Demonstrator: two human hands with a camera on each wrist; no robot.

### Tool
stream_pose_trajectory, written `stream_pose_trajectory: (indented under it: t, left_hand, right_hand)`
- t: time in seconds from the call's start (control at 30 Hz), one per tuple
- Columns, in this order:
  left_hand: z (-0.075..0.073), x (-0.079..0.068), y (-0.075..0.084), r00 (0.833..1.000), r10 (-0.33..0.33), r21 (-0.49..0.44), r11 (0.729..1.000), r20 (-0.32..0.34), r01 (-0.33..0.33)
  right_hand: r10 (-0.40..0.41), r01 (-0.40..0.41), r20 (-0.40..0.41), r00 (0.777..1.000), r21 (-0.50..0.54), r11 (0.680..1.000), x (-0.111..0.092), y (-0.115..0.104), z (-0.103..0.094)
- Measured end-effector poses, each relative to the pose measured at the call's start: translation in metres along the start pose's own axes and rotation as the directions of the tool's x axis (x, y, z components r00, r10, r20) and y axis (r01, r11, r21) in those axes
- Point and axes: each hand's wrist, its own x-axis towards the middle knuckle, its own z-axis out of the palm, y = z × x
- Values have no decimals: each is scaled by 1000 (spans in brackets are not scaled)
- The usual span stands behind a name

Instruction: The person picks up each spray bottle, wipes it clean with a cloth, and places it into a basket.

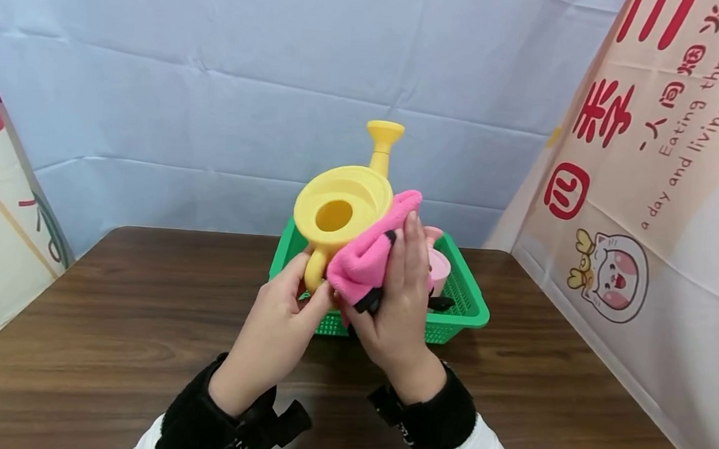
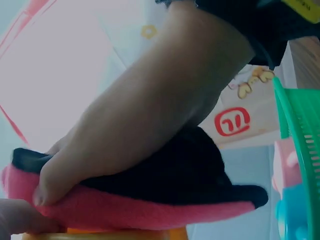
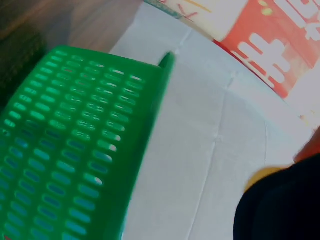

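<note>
A yellow watering can [image 1: 352, 183] is held up in front of the green basket, spout pointing away and top opening facing me. My left hand [image 1: 280, 316] grips its curved handle [image 1: 315, 270] at the near side. My right hand [image 1: 401, 302] holds a pink cloth [image 1: 363, 262] with a black underside against the can's right side, its fingers lying long over the cloth and the thumb at the lower edge. In the left wrist view the cloth's black side [image 2: 170, 170] faces the right hand, and the thumb bends over the pink edge.
Behind the hands, the green basket [image 1: 468, 313] stands on the brown wooden table [image 1: 175, 302]. It holds a pink cup [image 1: 439, 270], a dark object [image 1: 441, 303] and a blue item [image 2: 295, 212]. A pale blue sheet [image 1: 218, 106] hangs behind, and printed cloths flank both sides.
</note>
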Motion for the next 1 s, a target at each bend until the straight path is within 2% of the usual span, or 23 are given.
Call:
stream_pose_trajectory:
  t: [0.07, 0.13, 0.2, 0.27, 0.33, 0.4, 0.47, 0.5, 0.53, 0.57, 0.67, 0.73, 0.8, 0.83, 0.9, 0.97, 1.0]
  left_hand:
    - [1, 0, -2, 1000, 0, 8, 1000, -5, 0]
    - [3, 0, -2, 1000, 20, 19, 1000, -1, -20]
    - [5, 0, -1, 999, 52, 60, 997, -3, -52]
    - [6, 0, 3, 997, 81, 93, 992, -1, -81]
    - [4, -1, 10, 995, 103, 101, 989, 4, -103]
    - [2, -3, 19, 994, 107, 59, 992, 26, -108]
    - [-1, -6, 26, 993, 105, 6, 994, 51, -106]
    - [-2, -7, 27, 992, 107, -16, 994, 63, -106]
    - [-2, -8, 28, 991, 109, -35, 994, 73, -107]
    - [-2, -8, 28, 991, 109, -43, 993, 78, -106]
    - [-1, -7, 23, 991, 107, -14, 994, 83, -107]
    - [1, -5, 17, 993, 91, 30, 995, 76, -93]
    - [3, -4, 11, 996, 61, 86, 994, 65, -67]
    - [4, -3, 8, 997, 44, 105, 993, 61, -50]
    - [6, -3, 3, 999, 16, 143, 990, 42, -22]
    - [8, -3, 1, 1000, 1, 172, 985, 24, -5]
    - [9, -3, 0, 1000, -3, 183, 983, 16, 0]
  right_hand:
    - [-35, 34, -14, 999, -27, 999, -6, 4, 2]
    - [-28, 27, -35, 999, -4, 1000, -5, 4, 1]
    - [23, -20, -38, 999, 76, 997, 0, 1, -4]
    - [93, -87, -22, 995, 213, 973, 6, -2, -9]
    - [156, -149, 10, 988, 359, 921, 11, -2, -15]
    - [233, -231, 59, 971, 502, 833, 10, 6, -20]
    - [299, -300, 100, 949, 575, 761, 8, 14, -24]
    - [323, -328, 119, 939, 593, 735, 6, 17, -26]
    - [351, -358, 135, 927, 601, 715, 6, 18, -27]
    - [364, -374, 144, 920, 596, 710, 7, 18, -28]
    - [323, -344, 135, 937, 526, 778, 11, 11, -26]
    - [260, -281, 109, 960, 438, 854, 14, 5, -24]
    - [175, -191, 82, 981, 295, 936, 14, 0, -20]
    - [127, -141, 73, 989, 223, 965, 13, -1, -18]
    - [42, -46, 57, 997, 71, 996, 10, -3, -14]
    - [-19, 20, 53, 998, -26, 999, 6, -2, -11]
    - [-37, 39, 50, 998, -42, 998, 5, -2, -11]
